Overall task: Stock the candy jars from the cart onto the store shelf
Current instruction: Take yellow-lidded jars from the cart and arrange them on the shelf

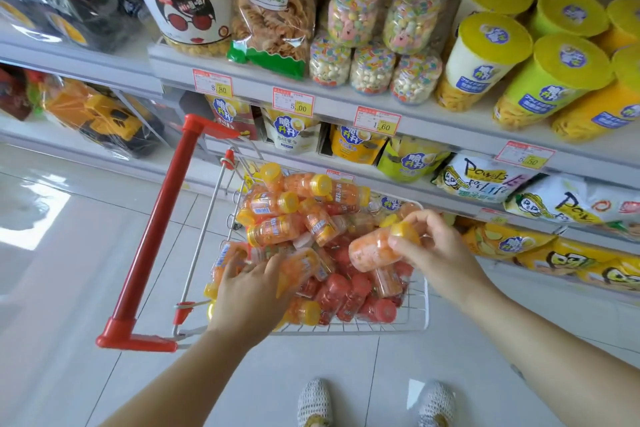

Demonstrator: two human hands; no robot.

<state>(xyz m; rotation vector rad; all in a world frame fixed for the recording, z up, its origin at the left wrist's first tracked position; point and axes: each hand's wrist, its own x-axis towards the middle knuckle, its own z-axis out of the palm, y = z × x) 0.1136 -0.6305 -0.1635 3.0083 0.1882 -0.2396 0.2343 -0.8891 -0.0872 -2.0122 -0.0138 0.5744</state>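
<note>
Pinching a candy jar (372,251) by its cap, our right grip (433,248) sits nearer the shelf (339,102); left grip (254,288) in the cart (346,330), hold unclear.

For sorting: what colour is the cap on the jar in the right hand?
Yellow cap, clearest in head view.

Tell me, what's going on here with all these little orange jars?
A person is restocking a store. Their right hand holds one orange candy jar by its yellow-capped end, just above a small wire cart heaped with similar jars. Their left hand reaches into the heap, seemingly onto another jar, though blur hides the grip. The snack shelf stands right beside the cart.
</note>
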